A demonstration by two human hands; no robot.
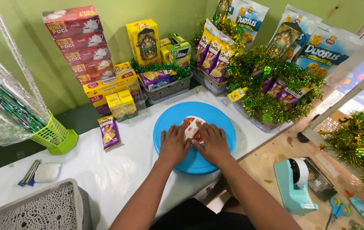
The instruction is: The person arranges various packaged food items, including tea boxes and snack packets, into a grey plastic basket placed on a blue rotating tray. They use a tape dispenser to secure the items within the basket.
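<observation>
Nearest, at the lower left of the frame, a grey lattice basket sits on the white-covered counter, and at the lower right a teal tape dispenser stands beside blue-handled scissors, both within easy reach. At centre, the left hand and right hand lie flat, palms down, side by side on a small white-and-red wrapped packet; neither grip closes around it, the fingers spread and pressing, likely to keep it flat and steady. The packet rests near the middle of a round blue tray, which gives it a firm base. Left of the tray lies a purple snack sachet, and further left a lime-green mesh basket holds rolled clear wrap. Along the green wall at the top of the frame stand stacked red tea boxes, a yellow carton, and baskets of snack packs trimmed with green tinsel, set out like a display.
</observation>
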